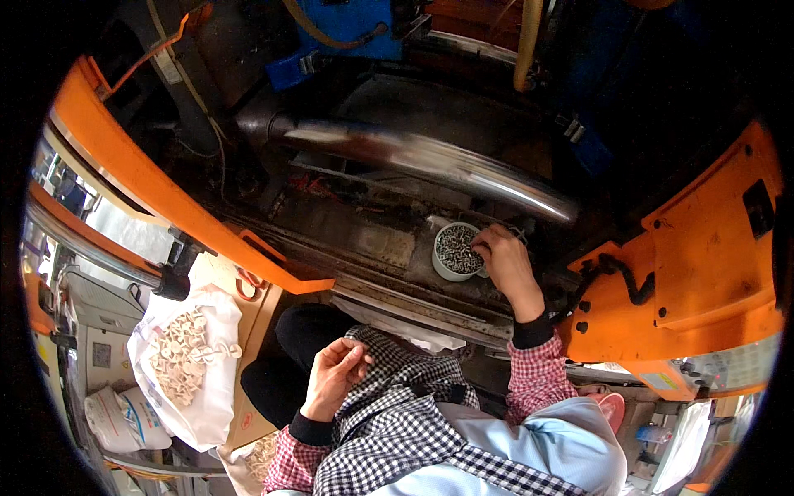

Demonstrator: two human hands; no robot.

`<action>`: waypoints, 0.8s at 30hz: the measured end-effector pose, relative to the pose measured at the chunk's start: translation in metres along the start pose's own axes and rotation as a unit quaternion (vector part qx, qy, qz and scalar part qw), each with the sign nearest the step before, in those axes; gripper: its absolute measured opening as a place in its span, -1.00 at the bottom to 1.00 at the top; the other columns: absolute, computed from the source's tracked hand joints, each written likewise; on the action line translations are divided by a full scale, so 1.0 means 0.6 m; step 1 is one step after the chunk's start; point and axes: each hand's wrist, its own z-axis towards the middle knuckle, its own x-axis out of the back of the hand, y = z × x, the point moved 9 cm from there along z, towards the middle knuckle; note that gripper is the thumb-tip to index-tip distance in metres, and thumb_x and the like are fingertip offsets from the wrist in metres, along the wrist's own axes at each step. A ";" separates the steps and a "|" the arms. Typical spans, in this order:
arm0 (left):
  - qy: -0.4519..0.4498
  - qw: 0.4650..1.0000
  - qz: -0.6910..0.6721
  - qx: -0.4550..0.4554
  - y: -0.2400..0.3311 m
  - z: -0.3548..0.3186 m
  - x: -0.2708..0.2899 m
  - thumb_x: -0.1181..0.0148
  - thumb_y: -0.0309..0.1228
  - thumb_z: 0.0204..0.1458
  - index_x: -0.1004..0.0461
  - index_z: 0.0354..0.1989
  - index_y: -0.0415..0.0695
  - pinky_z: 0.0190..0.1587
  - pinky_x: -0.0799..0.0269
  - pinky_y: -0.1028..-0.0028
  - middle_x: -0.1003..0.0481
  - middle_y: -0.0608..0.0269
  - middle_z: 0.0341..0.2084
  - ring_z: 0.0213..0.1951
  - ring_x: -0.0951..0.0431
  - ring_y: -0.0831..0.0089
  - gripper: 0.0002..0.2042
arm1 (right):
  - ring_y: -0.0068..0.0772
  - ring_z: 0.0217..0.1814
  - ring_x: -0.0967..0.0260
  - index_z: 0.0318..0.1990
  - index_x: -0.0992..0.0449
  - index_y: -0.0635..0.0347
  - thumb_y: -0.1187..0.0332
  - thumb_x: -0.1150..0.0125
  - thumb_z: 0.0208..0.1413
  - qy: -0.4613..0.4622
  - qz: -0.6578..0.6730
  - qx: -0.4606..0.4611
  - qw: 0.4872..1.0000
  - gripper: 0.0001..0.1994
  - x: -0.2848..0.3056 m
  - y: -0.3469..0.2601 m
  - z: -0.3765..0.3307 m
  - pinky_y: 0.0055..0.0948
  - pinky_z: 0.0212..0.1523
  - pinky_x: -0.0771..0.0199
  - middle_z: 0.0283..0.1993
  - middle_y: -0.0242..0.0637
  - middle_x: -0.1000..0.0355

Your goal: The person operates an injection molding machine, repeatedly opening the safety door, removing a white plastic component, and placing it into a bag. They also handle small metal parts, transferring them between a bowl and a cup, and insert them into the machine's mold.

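A pale round bowl (441, 263) stands on the machine's bed, filled with many small silvery metal pieces (457, 247), too small to name. Over its right rim reaches my right hand (506, 263), fingertips pinched together at the pieces; whatever lies between them is hidden. My left hand (335, 379) hovers above my lap, thumb and fingers curled together. Whether anything sits in that pinch cannot be made out. To the left of my knees, a white bag (217, 409) gapes around a heap of beige moulded parts (184, 355).
A thick shiny metal bar (422, 157) crosses the machine behind the bowl. Orange guards flank me, one at the left (149, 157) and one at the right (703, 264). A cardboard box (252, 388) is beside the bag. Blue machine parts (351, 29) rise at the back.
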 end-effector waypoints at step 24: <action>0.000 1.000 0.017 -0.020 0.060 0.029 -0.037 -0.03 -0.44 0.15 -0.44 -0.28 -0.31 -0.56 -0.21 0.67 -0.49 0.24 -0.50 -0.58 -0.33 0.65 -0.84 | -0.30 -0.31 -0.49 -0.36 -0.57 0.26 0.50 -0.22 -0.05 0.207 0.323 0.015 0.923 -0.91 0.110 -0.085 0.145 -0.45 -0.26 -0.42 -0.38 -0.17 -0.53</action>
